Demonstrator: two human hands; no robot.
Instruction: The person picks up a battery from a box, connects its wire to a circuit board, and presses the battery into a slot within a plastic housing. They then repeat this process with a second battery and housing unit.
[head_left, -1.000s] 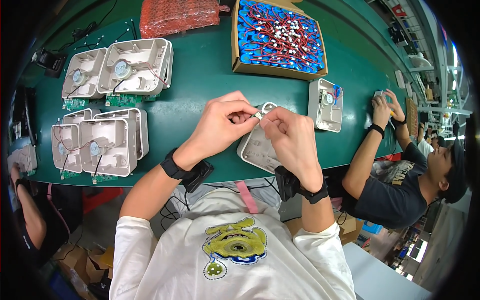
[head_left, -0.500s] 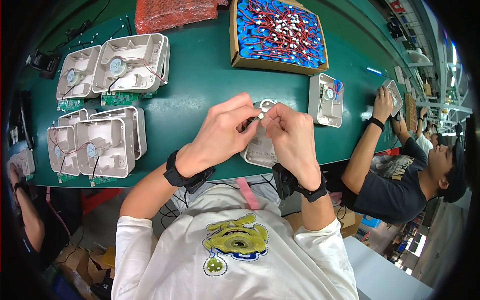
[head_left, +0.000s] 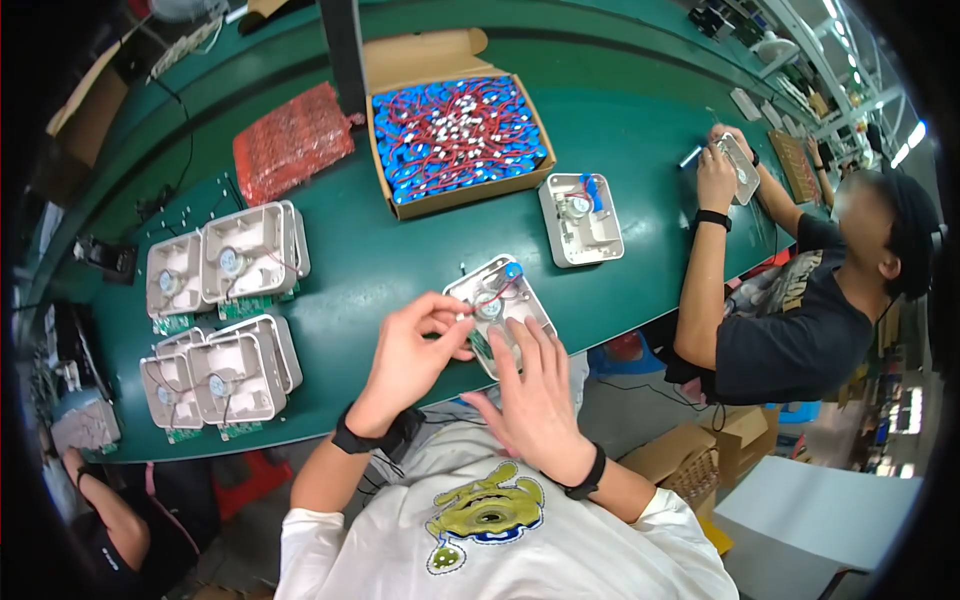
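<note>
A light grey plastic housing (head_left: 543,318) lies on the green table in front of me. Inside it are a round speaker (head_left: 488,307) and a blue battery (head_left: 513,271) with a red wire. My left hand (head_left: 418,342) is at the housing's left side, thumb and fingers pinched by a small white connector (head_left: 462,317). Part of a green circuit board (head_left: 481,346) shows beside those fingertips. My right hand (head_left: 535,395) reaches over the near end of the housing with fingers stretched out, hiding part of its inside; nothing shows in its grasp.
A carton (head_left: 470,195) of blue batteries with red wires stands beyond, beside a red bubble-wrap package (head_left: 295,143). Another fitted housing (head_left: 584,222) lies to the right. Several housings (head_left: 240,372) are stacked at left. A co-worker (head_left: 800,340) handles a housing at far right.
My view has shifted. Both hands were pinched together over the housing; now they are apart, the right one spread and lower. The housing's speaker and blue battery now show.
</note>
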